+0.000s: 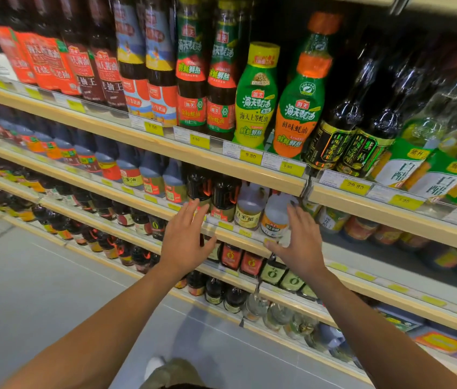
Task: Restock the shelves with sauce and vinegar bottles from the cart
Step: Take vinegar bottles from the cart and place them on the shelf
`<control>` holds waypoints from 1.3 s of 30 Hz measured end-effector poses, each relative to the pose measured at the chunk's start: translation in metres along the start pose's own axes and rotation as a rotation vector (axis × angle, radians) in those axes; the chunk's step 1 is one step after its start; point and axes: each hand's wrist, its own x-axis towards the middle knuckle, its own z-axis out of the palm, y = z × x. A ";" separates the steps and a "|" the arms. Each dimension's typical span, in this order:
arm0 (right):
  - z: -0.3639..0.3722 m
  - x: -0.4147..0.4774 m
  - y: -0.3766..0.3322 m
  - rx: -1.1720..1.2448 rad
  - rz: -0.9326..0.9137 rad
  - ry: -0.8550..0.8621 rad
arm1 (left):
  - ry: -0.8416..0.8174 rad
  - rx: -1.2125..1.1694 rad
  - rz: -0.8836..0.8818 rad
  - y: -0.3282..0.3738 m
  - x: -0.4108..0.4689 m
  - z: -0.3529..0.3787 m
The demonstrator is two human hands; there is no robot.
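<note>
Reaching toward the shelving, the left hand [185,234] and right hand [300,242] are hovering with fingers spread and relaxed, grasping nothing. Between them, on the pale wood-edged middle shelf [390,214], a clear plastic vinegar jug [273,217] with an orange label is standing upright beside a rounded yellowish jug [249,209]. The right fingertips are lying just beside the clear jug; whether they are touching it cannot be told. Two dark handled bottles [223,195] are sitting to the left of the jugs, behind the left fingertips.

On the shelf above, glossy dark sauce bottles with red and green wrap labels are lining up in rows. A curvy green-and-yellow squeeze bottle [255,94] and an orange-capped squeeze bottle [303,102] are standing next to slim black glass vinegar bottles [331,136] and clear white-vinegar bottles [407,167]. Yellow price tags [249,156] are running along the shelf lips. Smooth grey floor [53,290] is showing below.
</note>
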 end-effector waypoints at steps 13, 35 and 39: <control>0.070 0.018 -0.191 -0.238 -0.411 -0.056 | 0.010 0.300 -0.202 -0.154 -0.063 -0.082; 0.213 0.076 -0.620 0.023 -0.823 -0.115 | 0.250 0.388 -0.627 -0.477 -0.179 -0.272; 0.248 0.095 -0.672 0.051 -0.908 -0.141 | 0.320 0.445 -0.663 -0.524 -0.191 -0.283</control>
